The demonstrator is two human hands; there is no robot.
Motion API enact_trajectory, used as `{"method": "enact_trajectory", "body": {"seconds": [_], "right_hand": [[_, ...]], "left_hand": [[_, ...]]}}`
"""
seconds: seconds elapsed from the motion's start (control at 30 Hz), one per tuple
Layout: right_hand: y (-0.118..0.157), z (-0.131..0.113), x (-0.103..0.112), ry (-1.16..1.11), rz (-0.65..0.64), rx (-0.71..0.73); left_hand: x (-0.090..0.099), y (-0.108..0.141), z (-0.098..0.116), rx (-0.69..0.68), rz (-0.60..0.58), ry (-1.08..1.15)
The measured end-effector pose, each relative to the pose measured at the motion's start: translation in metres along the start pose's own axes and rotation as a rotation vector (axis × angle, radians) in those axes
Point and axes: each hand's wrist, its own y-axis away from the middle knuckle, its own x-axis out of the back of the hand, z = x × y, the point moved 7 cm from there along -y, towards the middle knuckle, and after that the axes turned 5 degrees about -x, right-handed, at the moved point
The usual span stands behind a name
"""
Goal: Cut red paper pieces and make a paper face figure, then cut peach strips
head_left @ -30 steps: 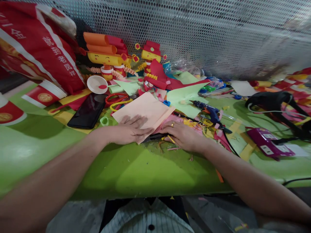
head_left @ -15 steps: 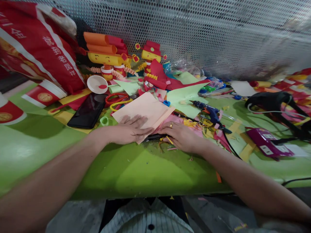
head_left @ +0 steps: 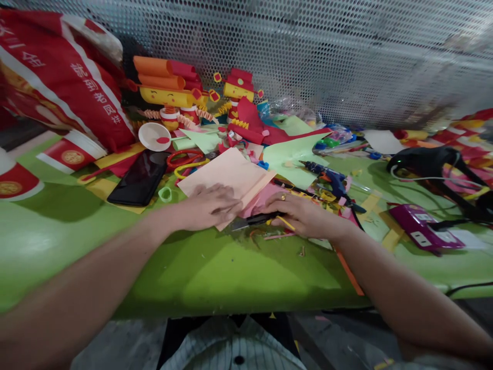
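My left hand (head_left: 211,206) lies flat with its fingers stretched over a folded sheet of pale pink paper (head_left: 227,172), pressing it down. The paper's right edge shows a folded strip. Just to the right, my right hand (head_left: 300,213), with a ring on one finger, curls around what looks like a black utility knife (head_left: 264,218). A greyish blade-like end points left toward the paper; the fingers hide part of the handle. A thin yellow paper strip (head_left: 285,223) sticks out by the same hand. Brighter pink paper (head_left: 265,196) lies between the two hands.
A black phone (head_left: 139,177), red-handled scissors (head_left: 183,158) and a paper cup (head_left: 154,136) lie to the left. Behind are paper figures (head_left: 165,95) and green paper (head_left: 296,154). A blue glue gun (head_left: 335,185) and a purple power strip (head_left: 425,226) are on the right.
My right hand has moved a little to the right, away from the pale paper, and the black knife has shifted with it. My left hand stays on the paper.
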Motion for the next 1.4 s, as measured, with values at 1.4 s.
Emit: {"method": "enact_trajectory", "body": {"seconds": [1.4], "right_hand": [[-0.003,0.046,0.018,0.56,0.239,-0.589]], "left_hand": [[0.069,0.041,-0.036,0.52,0.656,-0.531]]}}
